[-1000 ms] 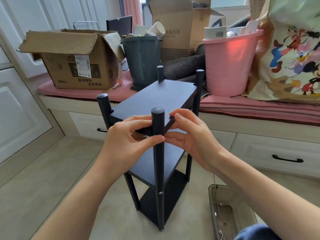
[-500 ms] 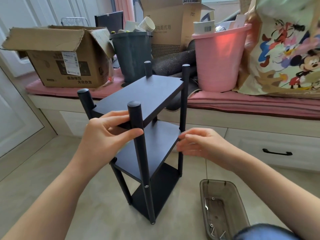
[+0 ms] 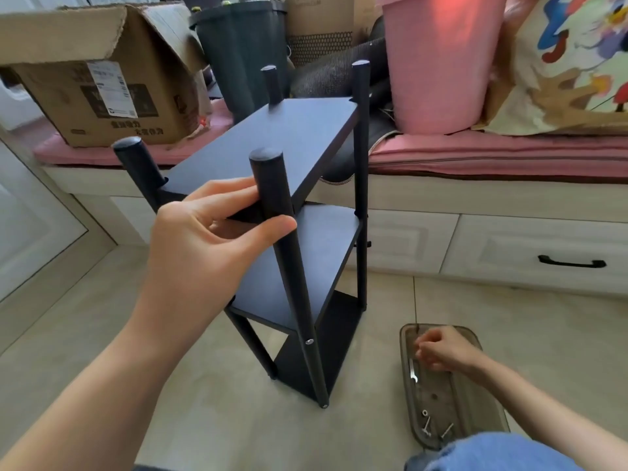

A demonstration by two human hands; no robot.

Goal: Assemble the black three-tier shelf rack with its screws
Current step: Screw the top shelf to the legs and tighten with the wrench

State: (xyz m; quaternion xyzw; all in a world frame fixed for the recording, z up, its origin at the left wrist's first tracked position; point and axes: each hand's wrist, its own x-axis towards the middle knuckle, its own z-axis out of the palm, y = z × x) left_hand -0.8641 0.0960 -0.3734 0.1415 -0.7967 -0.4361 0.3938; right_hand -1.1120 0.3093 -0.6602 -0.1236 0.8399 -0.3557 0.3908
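In the head view, the black three-tier shelf rack point(image 3: 299, 232) stands on the floor at the centre of the frame, its long axis upright but leaning slightly, its tops tipped toward the upper left, its shelves running away toward the window seat point(image 3: 475, 154). The left hand point(image 3: 204, 246) has its grip closed around the near post point(image 3: 282, 232) just under the top shelf, thumb in front and fingers behind. The right hand point(image 3: 441, 350), at lower right, reaches into the brown tray point(image 3: 489, 385) with fingers curled; whether its grip holds anything I cannot tell. Loose screws point(image 3: 426, 426) lie at the tray's near end. One screw head point(image 3: 309, 341) shows low on the near post. The risk, I judge: with one hand steadying a leaning rack, unfastened joints could shift or the rack could tip.
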